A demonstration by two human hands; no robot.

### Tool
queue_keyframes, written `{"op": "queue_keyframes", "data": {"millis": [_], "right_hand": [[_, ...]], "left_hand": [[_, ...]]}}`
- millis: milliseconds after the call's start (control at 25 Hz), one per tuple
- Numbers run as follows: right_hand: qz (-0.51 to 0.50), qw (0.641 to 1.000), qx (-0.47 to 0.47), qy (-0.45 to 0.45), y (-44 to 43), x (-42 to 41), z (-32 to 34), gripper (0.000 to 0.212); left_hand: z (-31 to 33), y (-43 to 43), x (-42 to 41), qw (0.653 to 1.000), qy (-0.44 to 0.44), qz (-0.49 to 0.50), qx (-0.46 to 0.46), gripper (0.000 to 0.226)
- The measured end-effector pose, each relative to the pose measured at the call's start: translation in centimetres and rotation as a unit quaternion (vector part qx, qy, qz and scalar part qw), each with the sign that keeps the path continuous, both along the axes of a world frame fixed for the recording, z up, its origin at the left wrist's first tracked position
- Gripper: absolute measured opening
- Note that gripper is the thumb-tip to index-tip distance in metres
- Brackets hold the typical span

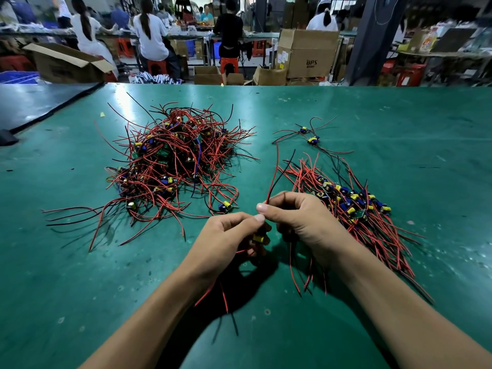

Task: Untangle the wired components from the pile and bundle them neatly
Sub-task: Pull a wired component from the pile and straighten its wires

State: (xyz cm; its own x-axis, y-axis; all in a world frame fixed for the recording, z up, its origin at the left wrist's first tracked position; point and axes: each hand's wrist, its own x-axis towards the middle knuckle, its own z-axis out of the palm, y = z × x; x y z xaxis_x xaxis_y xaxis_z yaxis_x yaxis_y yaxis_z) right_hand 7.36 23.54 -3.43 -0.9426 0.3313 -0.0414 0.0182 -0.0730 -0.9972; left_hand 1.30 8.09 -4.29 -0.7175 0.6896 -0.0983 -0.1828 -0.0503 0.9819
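Near the front of the green surface (346, 107), the left grip (226, 235) and the right grip (300, 219) meet almost thumb to thumb. The left grip curls its fingers round a small wired component (257, 238). Only a yellow part of it peeps out between the fingers, and the rest is hidden in the palm. The right grip pinches a red and a black wire (274, 177) between thumb and forefinger, and they rise from the pinch and bend away upward. Whether these wires belong to the component in the left grip cannot be told, because fingers cover the join. More red and black wire ends hang below both grips, partly lost in the shadow on the surface.

The tangled pile (173, 161) lies on the surface to the left of and beyond the grips, well apart from them. Its boards and its blue and yellow parts are mostly buried under red wire. A single component (225, 206) lies at the pile's near right edge, near the left grip. The sorted bundle (356, 209) lies on the right, just beside the right grip, and the right forearm (378, 283) covers its near left edge. Two loose components (308, 135) lie beyond the bundle.

Past the far edge, people (150, 30) sit with their backs turned among cardboard boxes (308, 53). Detail there is blurred.
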Motion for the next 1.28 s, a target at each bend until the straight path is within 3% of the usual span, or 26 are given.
{"op": "queue_keyframes", "data": {"millis": [160,360,560,680,800,920,1000,1120,1280], "right_hand": [[0.002,1.000,-0.025,-0.015,-0.1,0.0,-0.1,0.020],[-0.033,0.994,0.106,0.023,-0.2,-0.3,-0.8,0.027],[0.053,0.998,0.029,0.003,0.1,0.0,-0.8,0.012],[0.090,0.995,0.041,-0.032,0.0,0.1,-0.9,0.025],[0.020,0.987,0.160,0.015,-0.2,-0.1,-0.9,0.016],[-0.055,0.941,0.324,0.079,-0.1,-0.2,-1.0,0.013],[-0.092,0.919,0.372,0.095,-0.4,-0.2,-1.0,0.015],[-0.164,0.908,0.371,0.109,-0.4,-0.3,-1.1,0.016],[-0.216,0.940,0.255,0.064,-0.3,-0.7,-1.2,0.028]], "left_hand": [[0.0,0.0,0.0,1.000,-0.021,-0.016,0.001,0.013],[0.2,0.1,-0.1,0.999,-0.034,0.015,-0.014,0.019],[0.3,0.1,0.2,1.000,-0.012,0.014,-0.013,0.018],[0.2,0.1,0.3,1.000,0.008,0.019,-0.015,0.018],[0.1,0.3,0.3,0.998,0.017,0.048,-0.027,0.020],[0.0,0.7,0.3,0.997,0.026,0.057,-0.037,0.021],[0.0,0.8,0.3,0.997,0.025,0.057,-0.041,0.021],[0.1,0.9,0.2,0.998,0.022,0.044,-0.043,0.016],[0.1,0.8,0.2,0.999,0.028,0.023,-0.035,0.018]]}}
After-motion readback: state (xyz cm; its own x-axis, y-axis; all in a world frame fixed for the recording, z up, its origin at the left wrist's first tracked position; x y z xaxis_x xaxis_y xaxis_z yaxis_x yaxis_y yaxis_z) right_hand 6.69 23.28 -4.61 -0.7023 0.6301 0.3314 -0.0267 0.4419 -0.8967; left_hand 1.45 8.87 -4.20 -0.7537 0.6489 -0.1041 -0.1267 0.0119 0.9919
